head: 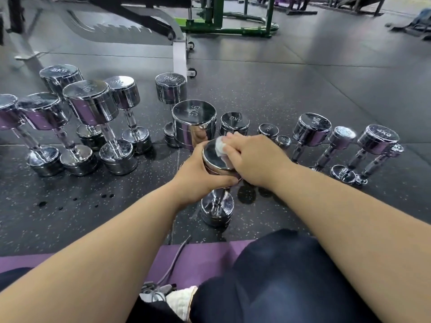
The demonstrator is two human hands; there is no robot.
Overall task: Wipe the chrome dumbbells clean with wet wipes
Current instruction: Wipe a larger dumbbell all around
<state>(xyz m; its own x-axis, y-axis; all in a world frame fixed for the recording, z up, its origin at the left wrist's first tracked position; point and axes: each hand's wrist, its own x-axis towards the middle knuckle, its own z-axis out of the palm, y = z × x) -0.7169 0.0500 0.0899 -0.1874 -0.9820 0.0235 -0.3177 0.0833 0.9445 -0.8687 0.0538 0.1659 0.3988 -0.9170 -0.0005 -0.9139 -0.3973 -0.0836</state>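
Gripping the upright dumbbell (217, 207) at its top head's 9 o'clock side, my left hand (198, 174) curls round it; my right hand (253, 159) clutches a white wipe (219, 146) on top.

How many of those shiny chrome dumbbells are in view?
15 chrome dumbbells: five at left, five in the middle, four at right, one being wiped. Others may be hidden.
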